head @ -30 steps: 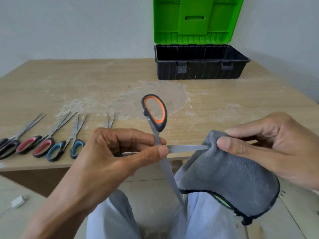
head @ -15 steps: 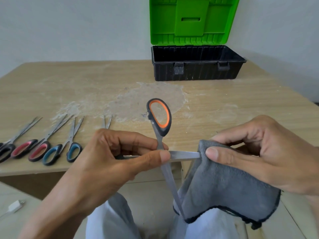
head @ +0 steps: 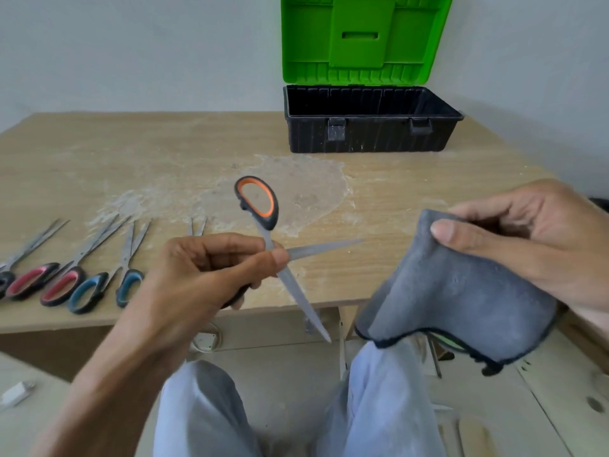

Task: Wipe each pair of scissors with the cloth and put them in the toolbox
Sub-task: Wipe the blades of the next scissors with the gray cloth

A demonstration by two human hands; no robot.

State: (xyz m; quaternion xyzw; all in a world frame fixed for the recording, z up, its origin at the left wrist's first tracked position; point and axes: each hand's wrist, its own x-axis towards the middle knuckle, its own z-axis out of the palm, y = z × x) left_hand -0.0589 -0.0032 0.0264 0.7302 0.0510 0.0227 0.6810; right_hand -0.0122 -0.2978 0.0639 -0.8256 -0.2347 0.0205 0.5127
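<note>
Head camera looks down over a pale wooden table [head: 164, 166] with a worn, whitish patch at its middle. The left hand [head: 204, 275] grips the orange-handled scissors [head: 268, 234] above the near edge of the table, with the thumb and fingers closed round them near the pivot and the second handle mostly hidden in the palm. The scissors are spread wide: one orange-lined loop stands up and away from the person, one blade points right and lies bare, and the other blade slants down past the table edge toward the knees. The right hand [head: 527, 239] pinches the grey cloth [head: 454, 298], with the thumb pressed on a raised fold and the fingers curled behind it. The rest of the cloth hangs down with its dark-stitched edge over the right knee. The tip of the right-pointing blade is near the cloth but apart from it. At the back of the table stands the toolbox [head: 369, 133], a black tub with its green lid [head: 362, 37] raised upright; no scissors can be seen inside it from this angle. On the left of the table lies a row of other scissors, handles toward the person: two red-handled loops [head: 33, 280], two blue-handled loops [head: 87, 291] and a dark handle cut off by the frame edge. Two more blade tips [head: 196, 225] show just beyond the left hand's knuckles. Pale trousers [head: 204, 417] fill the bottom of the view.
</note>
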